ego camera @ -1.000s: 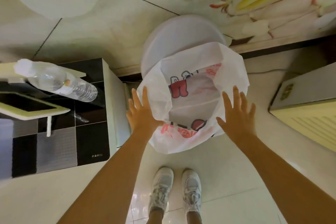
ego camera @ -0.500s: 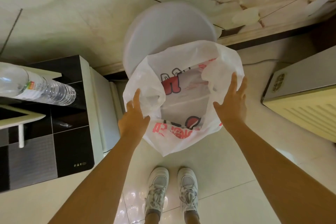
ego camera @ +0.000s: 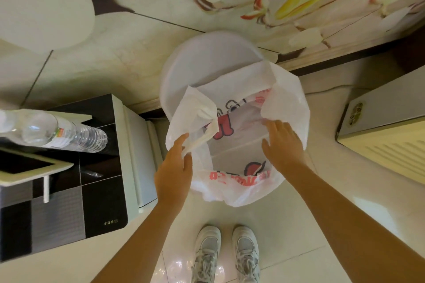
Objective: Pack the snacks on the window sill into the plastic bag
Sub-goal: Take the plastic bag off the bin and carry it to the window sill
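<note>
The plastic bag (ego camera: pixel 239 145) sits in the middle of the frame, white with red print, its mouth spread wide over a round white stool (ego camera: pixel 207 57) that shows behind its upper edge. Nothing can be made out inside the bag beyond its own printed wall.

The left hand (ego camera: pixel 174 167) is at the bag's left rim, thumb and fingers pinching a fold of the plastic (the handle strip runs up from this grip). The right hand (ego camera: pixel 282 142) lies on the right rim with its fingers reaching into the opening; they look fairly straight, though whether they clasp the plastic cannot be told.

Below the bag, at the bottom centre, a pair of white sneakers (ego camera: pixel 227 257) stands on the glossy tiled floor (ego camera: pixel 299 225). At the left edge a clear water bottle (ego camera: pixel 57 133) lies above a black-and-white cabinet (ego camera: pixel 99 190). At the right edge is a cream appliance (ego camera: pixel 386 135) with a ribbed top.
</note>
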{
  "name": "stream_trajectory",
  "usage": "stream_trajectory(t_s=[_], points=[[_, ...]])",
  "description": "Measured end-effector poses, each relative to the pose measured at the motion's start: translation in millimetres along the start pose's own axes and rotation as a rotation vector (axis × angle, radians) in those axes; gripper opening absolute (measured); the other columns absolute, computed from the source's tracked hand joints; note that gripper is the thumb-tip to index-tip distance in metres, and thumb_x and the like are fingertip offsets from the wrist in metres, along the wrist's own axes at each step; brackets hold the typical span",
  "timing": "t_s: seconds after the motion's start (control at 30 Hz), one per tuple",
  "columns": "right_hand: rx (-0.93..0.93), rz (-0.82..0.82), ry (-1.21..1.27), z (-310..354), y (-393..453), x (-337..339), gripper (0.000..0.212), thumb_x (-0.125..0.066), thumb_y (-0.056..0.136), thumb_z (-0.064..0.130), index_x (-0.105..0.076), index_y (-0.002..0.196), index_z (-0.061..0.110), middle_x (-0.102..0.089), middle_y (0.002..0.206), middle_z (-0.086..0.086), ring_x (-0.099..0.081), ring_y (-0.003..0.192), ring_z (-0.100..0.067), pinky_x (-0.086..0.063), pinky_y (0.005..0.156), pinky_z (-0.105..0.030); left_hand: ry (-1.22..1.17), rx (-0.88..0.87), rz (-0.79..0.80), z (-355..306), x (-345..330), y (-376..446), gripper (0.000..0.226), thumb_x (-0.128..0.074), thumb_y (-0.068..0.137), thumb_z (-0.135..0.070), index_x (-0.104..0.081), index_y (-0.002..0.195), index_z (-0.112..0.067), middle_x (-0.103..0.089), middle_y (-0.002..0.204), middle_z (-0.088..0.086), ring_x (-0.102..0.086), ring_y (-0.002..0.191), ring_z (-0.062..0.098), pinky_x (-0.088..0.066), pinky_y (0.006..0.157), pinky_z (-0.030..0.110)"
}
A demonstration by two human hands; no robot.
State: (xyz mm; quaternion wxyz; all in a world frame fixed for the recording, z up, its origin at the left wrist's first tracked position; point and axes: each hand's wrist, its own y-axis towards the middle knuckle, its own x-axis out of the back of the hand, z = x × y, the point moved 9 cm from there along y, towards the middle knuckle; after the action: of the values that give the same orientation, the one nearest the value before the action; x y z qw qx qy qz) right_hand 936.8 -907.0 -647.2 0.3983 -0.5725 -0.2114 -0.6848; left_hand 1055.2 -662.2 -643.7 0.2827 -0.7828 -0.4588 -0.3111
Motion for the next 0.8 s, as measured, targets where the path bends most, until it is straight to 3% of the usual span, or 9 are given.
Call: stream_trajectory(t_s=[0.13,0.27,0.37,0.43,0.5,0.57,0.67,0.73,0.8], points=[[-0.159,0.285,-0.117,-24.2,4.2,-63.6,0.066,-0.061,0.088,0.030,-0.026,0.142,0.016,-0.028,0.149,-0.013,-0.029,0.136,-0.030,-0.034,0.109,-0.039,0.267,-0.185,-0.065,-7.2,-9.5,1.2,0.043,-0.061,0.090,-0.026,-0.053,0.133,-0.022,-0.058,0.128,0.011,-0.063,0.105,0.029,-0.056,0.081,0.045],[-0.293,0.272,-0.076,-38.1,12.4,-72.9,0.061,-0.061,0.086,0.024,-0.030,0.137,0.013,-0.040,0.135,-0.016,-0.040,0.120,-0.033,-0.042,0.097,-0.039,0.486,-0.408,0.065,-25.6,-45.9,4.1,0.062,-0.084,0.069,-0.013,-0.059,0.126,-0.017,-0.067,0.116,0.009,-0.064,0.106,0.031,-0.049,0.092,0.052],[-0.331,0.326,-0.105,-44.8,14.1,-75.9,0.057,-0.059,0.086,0.022,-0.032,0.135,0.013,-0.051,0.124,-0.015,-0.043,0.113,-0.033,-0.039,0.091,-0.037,0.583,-0.328,0.288,-28.7,-73.8,5.0,0.061,-0.066,0.088,-0.020,-0.039,0.143,-0.023,-0.064,0.123,-0.001,-0.059,0.117,0.019,-0.026,0.115,0.047],[-0.386,0.375,-0.011,-51.9,10.9,-79.6,0.057,-0.057,0.087,0.019,-0.031,0.138,0.016,-0.054,0.122,-0.015,-0.044,0.113,-0.032,-0.037,0.092,-0.038,0.537,-0.183,0.363,-15.6,-80.7,7.2,0.054,-0.054,0.096,-0.020,-0.032,0.145,-0.028,-0.060,0.128,-0.005,-0.054,0.121,0.015,-0.017,0.119,0.041],[-0.426,0.357,0.209,-52.5,8.3,-76.5,0.055,-0.061,0.087,0.018,-0.037,0.136,0.020,-0.057,0.118,-0.009,-0.050,0.111,-0.030,-0.037,0.095,-0.039,0.305,-0.045,0.369,-8.8,-76.9,8.0,0.049,-0.056,0.095,-0.017,-0.039,0.139,-0.029,-0.061,0.122,-0.003,-0.057,0.115,0.019,-0.032,0.113,0.040],[-0.433,0.322,0.516,-42.6,6.3,-64.8,0.053,-0.067,0.085,0.017,-0.045,0.133,0.018,-0.060,0.104,-0.003,-0.057,0.105,-0.027,-0.041,0.094,-0.035,0.107,0.035,0.398,-11.4,-71.2,9.2,0.043,-0.059,0.093,-0.015,-0.048,0.132,-0.028,-0.064,0.108,-0.005,-0.061,0.098,0.018,-0.050,0.094,0.029],[-0.390,0.348,0.871,-17.3,2.0,-34.9,0.040,-0.072,0.083,0.012,-0.055,0.119,0.014,-0.065,0.088,-0.001,-0.061,0.088,-0.016,-0.043,0.083,-0.020,-0.127,0.148,0.509,-24.7,-59.9,6.9,0.037,-0.062,0.087,-0.006,-0.055,0.114,-0.030,-0.057,0.094,-0.009,-0.057,0.089,0.013,-0.046,0.073,0.011],[-0.304,0.376,0.922,-1.2,0.3,-8.5,0.025,-0.070,0.083,0.006,-0.062,0.105,0.012,-0.068,0.088,0.011,-0.061,0.085,-0.004,-0.041,0.076,-0.010,-0.299,0.212,0.542,-39.6,-44.7,6.0,0.039,-0.065,0.081,0.004,-0.060,0.102,-0.030,-0.055,0.101,-0.008,-0.054,0.095,0.013,-0.041,0.067,0.004],[-0.211,0.391,0.942,15.4,-4.8,23.9,0.030,-0.067,0.083,0.002,-0.066,0.108,0.016,-0.069,0.090,0.022,-0.064,0.087,0.000,-0.045,0.071,-0.005,-0.397,0.238,0.525,-56.2,-22.7,6.4,0.044,-0.065,0.077,0.009,-0.063,0.093,-0.032,-0.056,0.108,-0.012,-0.053,0.101,0.010,-0.042,0.067,0.005]])
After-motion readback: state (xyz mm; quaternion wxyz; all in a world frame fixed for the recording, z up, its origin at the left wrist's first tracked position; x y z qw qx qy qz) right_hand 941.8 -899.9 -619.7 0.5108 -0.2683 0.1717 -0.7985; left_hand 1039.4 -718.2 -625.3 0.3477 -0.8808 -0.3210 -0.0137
